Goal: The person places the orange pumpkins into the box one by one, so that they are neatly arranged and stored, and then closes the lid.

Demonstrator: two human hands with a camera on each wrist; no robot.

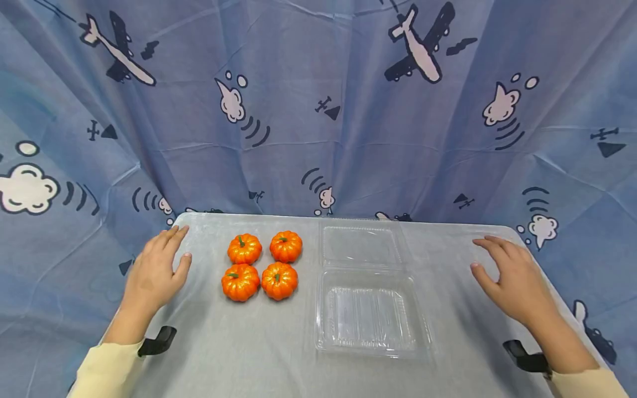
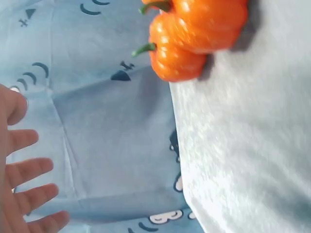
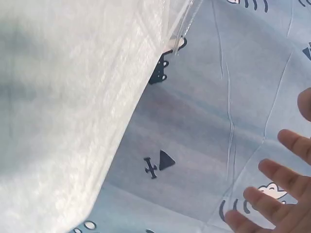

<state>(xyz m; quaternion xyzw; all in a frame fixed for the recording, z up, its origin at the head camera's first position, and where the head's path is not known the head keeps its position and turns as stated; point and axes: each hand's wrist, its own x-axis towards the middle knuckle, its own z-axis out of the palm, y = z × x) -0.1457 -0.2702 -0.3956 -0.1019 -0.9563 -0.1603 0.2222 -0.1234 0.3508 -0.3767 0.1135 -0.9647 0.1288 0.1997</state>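
Observation:
Several small orange pumpkins with green stems sit grouped left of centre on the table, among them a back-left pumpkin (image 1: 244, 249) and a front-right pumpkin (image 1: 280, 281). Right of them lies a clear plastic box (image 1: 368, 318), its lid (image 1: 362, 246) folded open toward the back; nothing is inside. My left hand (image 1: 155, 271) hovers over the table's left edge, fingers extended and holding nothing; the pumpkins are the nearest things to it. On the far right, my right hand (image 1: 515, 276) is held out with spread fingers, apart from the box and touching nothing.
A table (image 1: 239, 348) with a pale grey cover bears everything. Behind and beside it hangs a blue curtain (image 1: 293, 110) printed with airplanes and clouds. Each wrist carries a black strap-on mount, and both sleeves are pale yellow.

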